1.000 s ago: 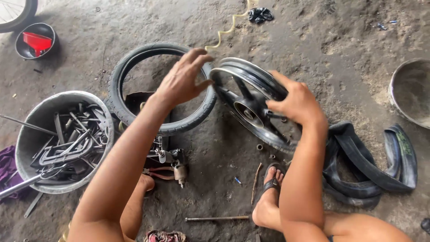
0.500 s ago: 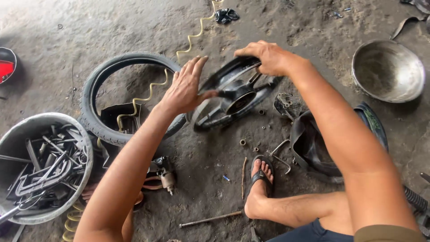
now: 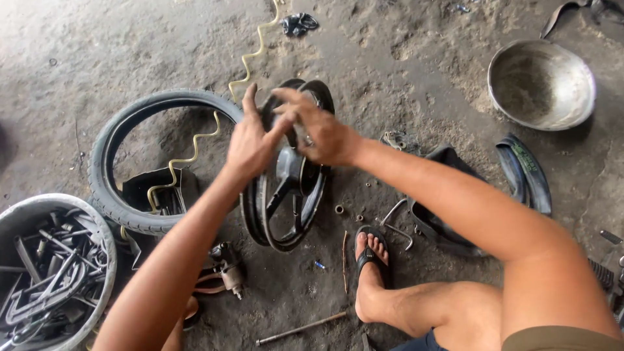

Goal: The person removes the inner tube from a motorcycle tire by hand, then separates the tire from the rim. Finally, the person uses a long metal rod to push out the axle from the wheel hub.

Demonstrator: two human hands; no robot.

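Dirt floor [image 3: 403,71], head view. Metal tub [image 3: 97,240] lower left full of bent metal tools; metal bowl [image 3: 541,84] upper right. Black wheel rim [image 3: 289,175] upright on floor beside tyre [image 3: 117,195]. Left hand [image 3: 250,140] flat-open against rim's top; right hand [image 3: 318,130] curled, gripping it.

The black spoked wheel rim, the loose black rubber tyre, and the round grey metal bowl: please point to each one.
black spoked wheel rim [image 3: 289,195]: head view, on a spoke near the hub.
loose black rubber tyre [image 3: 104,172]: head view, on its left tread.
round grey metal bowl [image 3: 543,84]: head view, on its inner wall.
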